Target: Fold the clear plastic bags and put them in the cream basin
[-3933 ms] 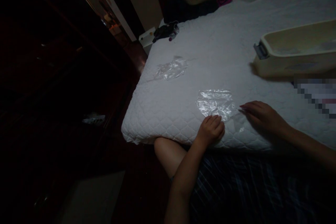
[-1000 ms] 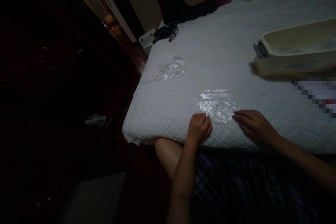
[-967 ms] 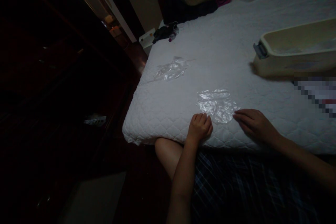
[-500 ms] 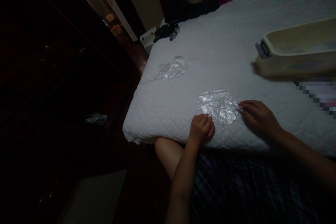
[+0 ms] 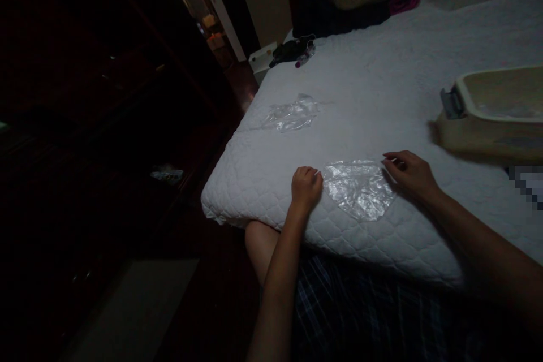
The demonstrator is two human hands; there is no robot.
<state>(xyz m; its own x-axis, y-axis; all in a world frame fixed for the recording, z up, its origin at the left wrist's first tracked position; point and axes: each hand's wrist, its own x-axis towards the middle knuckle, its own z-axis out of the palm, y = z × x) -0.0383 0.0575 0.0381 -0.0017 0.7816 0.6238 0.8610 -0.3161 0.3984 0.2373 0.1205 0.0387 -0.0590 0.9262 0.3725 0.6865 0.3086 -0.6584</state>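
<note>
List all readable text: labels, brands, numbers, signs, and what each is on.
No text can be read.
Cream rectangular plastic bin: faint side patch, too blurred.
Partly white item at right edge: pixelated, unreadable.
Small shiny item in the dark at left: too small to read.
Clear, crinkled plastic piece between the left hand and right hand: no print visible.

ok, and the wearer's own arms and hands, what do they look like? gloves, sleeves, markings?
Left hand and right hand: no gloves. Left forearm and right forearm: no sleeves in frame. No watch, bands, cables or markings visible; too dim to rule out a thin ring. Dark plaid garment with pale bluish lines over the lap.
</note>
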